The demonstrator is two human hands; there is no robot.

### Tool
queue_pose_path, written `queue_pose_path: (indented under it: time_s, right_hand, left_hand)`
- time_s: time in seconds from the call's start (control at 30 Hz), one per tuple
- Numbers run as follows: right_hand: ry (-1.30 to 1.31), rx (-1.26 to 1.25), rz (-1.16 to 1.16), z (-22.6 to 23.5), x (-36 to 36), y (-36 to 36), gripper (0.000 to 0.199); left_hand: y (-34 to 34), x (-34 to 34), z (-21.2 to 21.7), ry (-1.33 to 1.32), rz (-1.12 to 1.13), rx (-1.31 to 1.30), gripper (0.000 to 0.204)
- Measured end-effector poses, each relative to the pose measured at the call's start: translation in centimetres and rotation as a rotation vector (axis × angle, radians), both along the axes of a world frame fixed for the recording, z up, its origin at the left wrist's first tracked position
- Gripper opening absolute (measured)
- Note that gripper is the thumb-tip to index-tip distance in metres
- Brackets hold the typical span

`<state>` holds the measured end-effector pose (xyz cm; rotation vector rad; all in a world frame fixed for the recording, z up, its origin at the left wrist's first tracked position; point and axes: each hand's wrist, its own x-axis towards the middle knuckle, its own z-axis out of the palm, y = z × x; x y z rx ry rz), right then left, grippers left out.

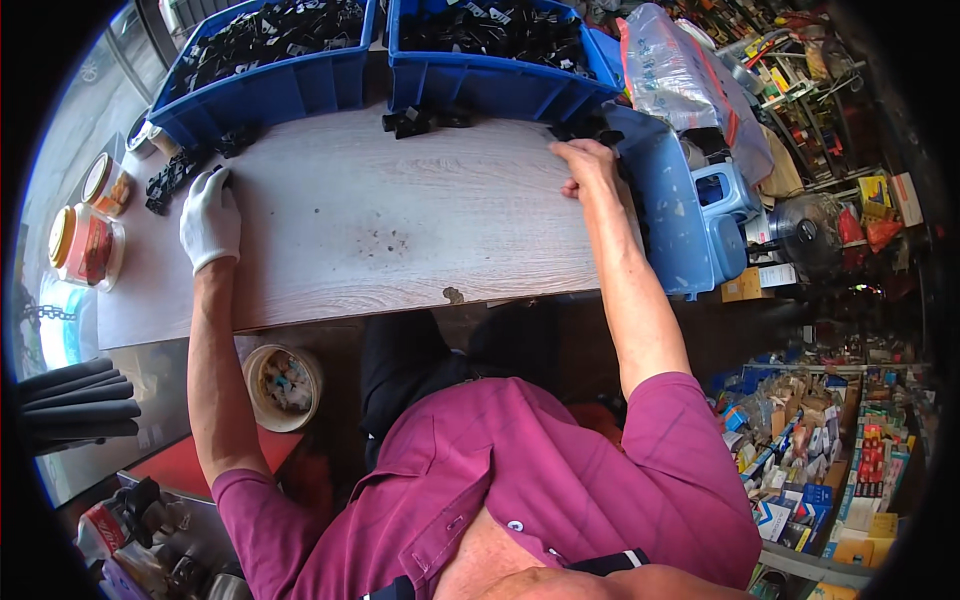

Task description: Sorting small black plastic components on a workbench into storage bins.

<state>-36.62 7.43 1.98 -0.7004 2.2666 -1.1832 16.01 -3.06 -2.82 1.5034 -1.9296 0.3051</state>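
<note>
My left hand [210, 222], in a white glove, lies at the left of the pale wood-grain table [400, 220]. Its fingers are bent around a small black part, of which only a dark bit shows at the fingertips. Beside it sits a cluster of small black plastic parts [172, 182]. Bare, my right hand [588, 168] is at the table's right end, its index finger stretched out and apart from the thumb, with nothing visible between them. Just beyond it lie more black parts [585, 130], partly hidden by the hand.
Two blue bins, one left [270, 98] and one right [500, 88], hold heaped black parts at the far edge. A light-blue plastic stool [670, 205] stands against the right end. Lidded jars [85, 245] line the left edge; a bucket [308, 400] sits below.
</note>
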Motion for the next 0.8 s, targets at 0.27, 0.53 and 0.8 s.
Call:
queue_pose_path:
  time_s: [0.27, 0.53, 0.8]
  right_hand:
    - [-0.052, -0.023, -0.436, -0.1, -10.6, 2.5, 0.028]
    - [-0.064, -0.107, -0.207, 0.4, -9.2, 0.6, 0.050]
    - [0.161, 0.047, 0.050, 0.7, -7.9, -3.7, 0.065]
  left_hand:
    - [0.4, -0.2, 0.3, 0.061, -0.035, -0.029, 0.020]
    - [0.0, 0.8, -1.1, 0.063, 0.019, -0.065, 0.029]
    - [1.2, 0.4, -1.6, 0.256, -0.085, 0.016, 0.034]
